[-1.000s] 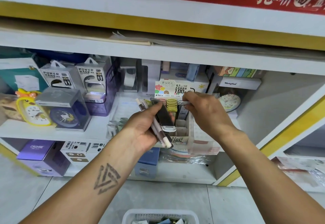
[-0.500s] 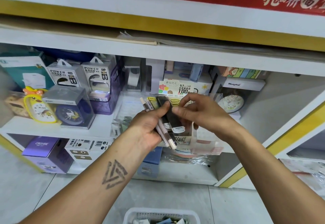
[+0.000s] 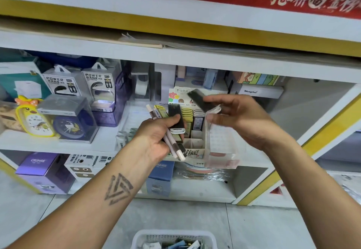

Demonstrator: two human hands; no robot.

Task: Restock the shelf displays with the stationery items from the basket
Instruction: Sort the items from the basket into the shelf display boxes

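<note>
My left hand (image 3: 156, 137) grips a bundle of stationery: a black flat case with a white end (image 3: 176, 119), two pale pens (image 3: 175, 147) and a yellow-labelled pack, held in front of the shelf. My right hand (image 3: 240, 117) pinches another black flat case with a white end (image 3: 203, 100), tilted and slightly blurred, above the cardboard display box (image 3: 195, 151) of lead refill cases. That box holds rows of yellow and dark small cases. The white basket (image 3: 173, 239) with several stationery items sits on the floor at the bottom edge.
Power bank packs (image 3: 97, 84), a yellow duck clock (image 3: 33, 119) and a boxed blue clock (image 3: 70, 123) stand on the left of the shelf. A clear acrylic box (image 3: 222, 145) stands right of the display box. Purple and blue boxes (image 3: 43, 170) fill the lower shelf.
My right hand took one black case out of the left hand's bundle and lifted it up and to the right. Earlier it was at the display box. The left hand stayed nearly still.
</note>
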